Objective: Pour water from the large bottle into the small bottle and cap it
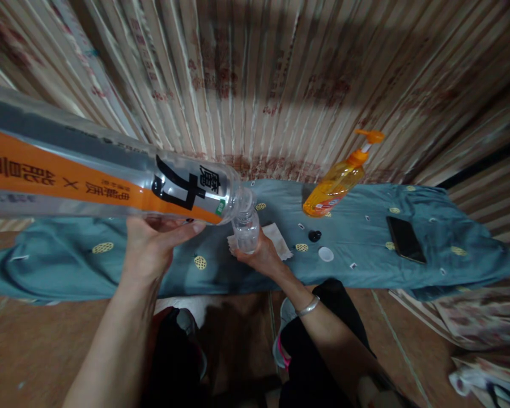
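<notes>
1. The big clear bottle [106, 173] lies nearly flat across the left of the view, its open mouth tipped down onto the mouth of a small clear bottle [246, 229]. Whether liquid is passing between them cannot be told.
2. The small bottle stands upright on a white tissue [280, 238] spread on the teal cloth [365, 249], and it looks clear and partly filled at most; the level is hard to read.
3. Over to the right, an orange pump bottle [338, 181] holds amber liquid and appears to lean in this wide view, standing on the cloth well apart from the pouring.
4. The left hand [153, 243] cups the big bottle from below, thumb stretched along its underside, forearm rising from the lower left.
5. The right hand [261, 258] wraps round the base of the small bottle, fingers closed on it, a silver bangle [308, 306] at the wrist.
6. The big bottle's label carries an orange band with black Chinese characters and a bold black character on the clear part near the neck; the small print is too small to read.
7. A white cap [325, 254] and a small black cap [314, 235] lie on the cloth between the hands and a dark phone [405, 239], which rests flat farther right.
</notes>
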A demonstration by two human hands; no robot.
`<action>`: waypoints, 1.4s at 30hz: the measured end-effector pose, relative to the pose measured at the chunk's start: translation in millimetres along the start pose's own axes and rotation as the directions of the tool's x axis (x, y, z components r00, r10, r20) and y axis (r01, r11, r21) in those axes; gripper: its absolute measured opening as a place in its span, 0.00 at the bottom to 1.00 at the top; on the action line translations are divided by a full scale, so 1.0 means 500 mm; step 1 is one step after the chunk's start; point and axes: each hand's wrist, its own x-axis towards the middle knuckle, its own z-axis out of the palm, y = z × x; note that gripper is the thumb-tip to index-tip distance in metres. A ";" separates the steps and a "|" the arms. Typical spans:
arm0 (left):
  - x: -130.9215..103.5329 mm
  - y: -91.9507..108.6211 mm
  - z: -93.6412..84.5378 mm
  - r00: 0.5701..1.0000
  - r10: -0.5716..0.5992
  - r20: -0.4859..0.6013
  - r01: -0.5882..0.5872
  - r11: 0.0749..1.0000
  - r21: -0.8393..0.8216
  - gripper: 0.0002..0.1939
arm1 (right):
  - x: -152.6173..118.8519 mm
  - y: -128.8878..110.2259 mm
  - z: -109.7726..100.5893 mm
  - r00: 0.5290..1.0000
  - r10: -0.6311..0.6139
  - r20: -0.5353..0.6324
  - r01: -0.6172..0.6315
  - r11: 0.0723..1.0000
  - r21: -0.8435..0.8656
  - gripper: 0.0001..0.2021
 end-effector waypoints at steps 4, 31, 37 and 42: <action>0.001 -0.001 -0.001 0.999 -0.020 -0.028 0.019 1.000 -0.015 0.13 | 0.002 0.007 0.003 1.000 -0.005 -0.006 0.006 1.000 0.017 0.40; 0.007 -0.017 -0.012 0.999 0.024 0.035 -0.021 0.998 -0.063 0.17 | 0.000 0.001 0.001 1.000 -0.008 0.001 0.008 1.000 0.000 0.38; 0.009 -0.022 -0.014 0.999 0.026 0.022 -0.025 0.999 -0.044 0.18 | -0.002 -0.003 0.000 1.000 -0.006 0.002 0.006 1.000 -0.003 0.38; 0.010 -0.024 -0.014 0.995 0.092 0.046 -0.091 0.996 -0.022 0.18 | 0.001 0.002 0.003 1.000 0.005 -0.005 -0.006 1.000 -0.005 0.38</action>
